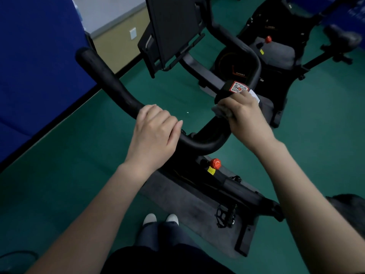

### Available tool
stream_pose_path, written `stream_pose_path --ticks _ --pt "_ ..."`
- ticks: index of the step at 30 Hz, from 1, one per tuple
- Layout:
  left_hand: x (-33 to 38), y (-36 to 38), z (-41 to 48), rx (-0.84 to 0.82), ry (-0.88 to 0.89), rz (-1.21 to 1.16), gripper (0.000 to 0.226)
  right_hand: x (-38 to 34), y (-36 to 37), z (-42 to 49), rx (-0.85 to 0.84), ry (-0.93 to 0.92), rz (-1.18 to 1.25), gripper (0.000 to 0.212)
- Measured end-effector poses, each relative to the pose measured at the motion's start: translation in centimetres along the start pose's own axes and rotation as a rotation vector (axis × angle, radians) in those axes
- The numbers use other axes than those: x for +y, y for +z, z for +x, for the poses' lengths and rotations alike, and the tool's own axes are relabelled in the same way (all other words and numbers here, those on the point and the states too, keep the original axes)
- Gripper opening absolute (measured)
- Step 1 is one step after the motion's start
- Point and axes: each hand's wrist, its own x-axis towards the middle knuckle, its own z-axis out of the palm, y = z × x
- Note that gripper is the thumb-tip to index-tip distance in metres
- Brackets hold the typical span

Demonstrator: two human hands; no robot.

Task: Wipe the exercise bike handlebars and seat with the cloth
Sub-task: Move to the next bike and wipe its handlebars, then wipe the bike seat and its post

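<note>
Two bikes [110, 84] [276, 26], two red knobs [215, 163] [268, 39], two hands [156, 131] [245, 113], two shoes [149, 218] [172, 218], one cloth [221, 112], one screen [173, 26], one QR sticker [238, 87], one pedal [225, 215].

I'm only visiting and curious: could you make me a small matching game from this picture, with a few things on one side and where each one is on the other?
Things:
1. pale crumpled cloth
2. round red knob
3. red-and-white QR-code sticker
4. left hand

Places:
A. on the bike frame, below the curved black handlebar
B. gripping the handlebar at its near bend
C. under the right hand, held against the handlebar
D. just beyond the right hand, facing up

Pairs: 1-C, 2-A, 3-D, 4-B
</note>
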Motion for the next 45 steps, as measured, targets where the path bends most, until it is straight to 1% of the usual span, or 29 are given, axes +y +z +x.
stream_pose_path --ticks 2,4,6,9,12,16,19,23,25,27,31,33,35,39,45 --pt "0.0 -0.1 0.0 -0.015 0.0 -0.004 0.033 -0.6 0.7 -1.9 0.151 0.118 0.097 0.018" --pt "0.1 -0.3 0.0 -0.038 -0.005 -0.019 0.033 -1.6 1.4 -3.7 0.257 0.238 0.156 0.022" --pt "0.4 -0.6 0.2 -0.068 -0.015 -0.057 0.033 -2.6 2.1 -5.3 0.326 0.353 0.224 0.026" --pt "1.4 -1.0 0.8 -0.1 0.029 -0.109 0.033 -3.6 2.3 -7.1 0.408 0.486 0.35 0.023" --pt "2.8 -1.1 1.1 -0.11 0.117 -0.159 0.031 -3.7 2.2 -8.8 0.427 0.583 0.383 0.019" --pt "4.5 -0.6 0.7 -0.117 0.241 -0.241 0.024 -3.4 2.3 -12.1 0.405 0.742 0.39 0.019" --pt "6.1 0.0 0.1 -0.138 0.335 -0.281 0.024 -3.4 2.4 -14.6 0.385 0.844 0.386 0.016" --pt "8.3 0.9 -1.2 -0.217 0.427 -0.326 0.025 -3.5 2.5 -17.6 0.399 0.911 0.36 0.014" --pt "8.9 1.5 -2.1 -0.279 0.449 -0.31 0.028 -3.6 2.7 -18.7 0.401 0.943 0.372 0.013" --pt "9.5 2.0 -2.9 -0.365 0.464 -0.269 0.034 -3.6 2.9 -19.8 0.402 0.96 0.371 0.012" --pt "11.4 3.2 -4.9 -0.605 0.491 -0.166 0.053 -3.3 2.5 -23.1 0.426 0.983 0.373 0.012" --pt "12.9 4.1 -6.2 -0.665 0.505 -0.121 0.06 -2.9 2.0 -25.6 0.435 1.01 0.378 0.015" --pt "14.9 4.8 -7.6 -0.71 0.518 -0.091 0.063 -2.3 1.2 -28.6 0.447 1.057 0.393 0.016" --pt "20.1 5.6 -10.8 -0.749 0.538 -0.089 0.061 -1.3 -0.8 -35.3 0.477 1.127 0.394 0.019" --pt "29.5 6.7 -16.6 -0.783 0.584 -0.108 0.059 0.3 -3.7 -45.3 0.485 1.183 0.361 0.013"
